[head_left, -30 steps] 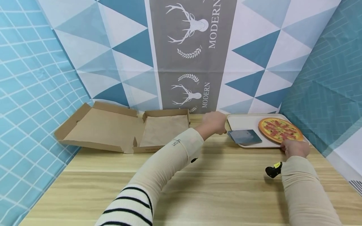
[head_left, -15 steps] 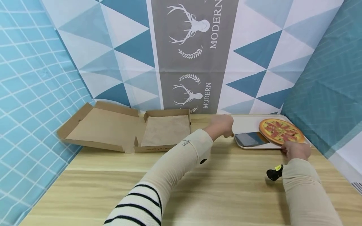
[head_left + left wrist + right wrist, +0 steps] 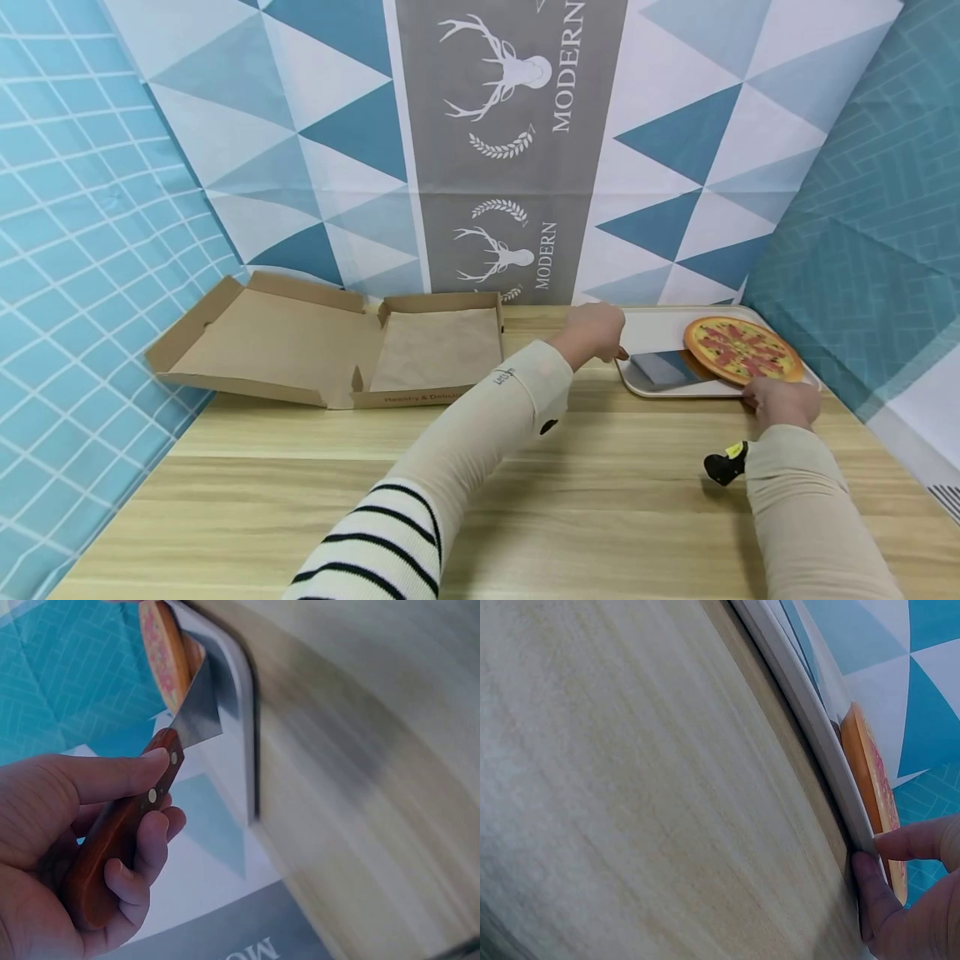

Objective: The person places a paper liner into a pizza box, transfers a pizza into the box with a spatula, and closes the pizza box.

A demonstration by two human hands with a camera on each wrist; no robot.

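In the head view my left hand (image 3: 596,329) grips a spatula (image 3: 663,368) by its riveted brown wooden handle (image 3: 112,840). Its broad, flat metal blade lies low over the tray, with the far end hidden beneath the left edge of a round pizza (image 3: 742,348). That pizza, with red strips on a yellow top, sits on the right part of a pale tray (image 3: 648,329), its left side slightly raised. At the tray's front right, my right hand (image 3: 783,402) pinches the rim (image 3: 802,705), thumb and fingers on either side, close beside the pizza's crust.
On the left of the wooden table (image 3: 600,500) stands an open cardboard pizza box (image 3: 270,333), its lid folded out leftward and brown paper (image 3: 438,346) in its base. Patterned wall coverings (image 3: 502,150) rise behind and at both sides.
My left hand has moved right, bringing the spatula blade down and its end under the pizza's left edge. The right hand stays at the tray rim.
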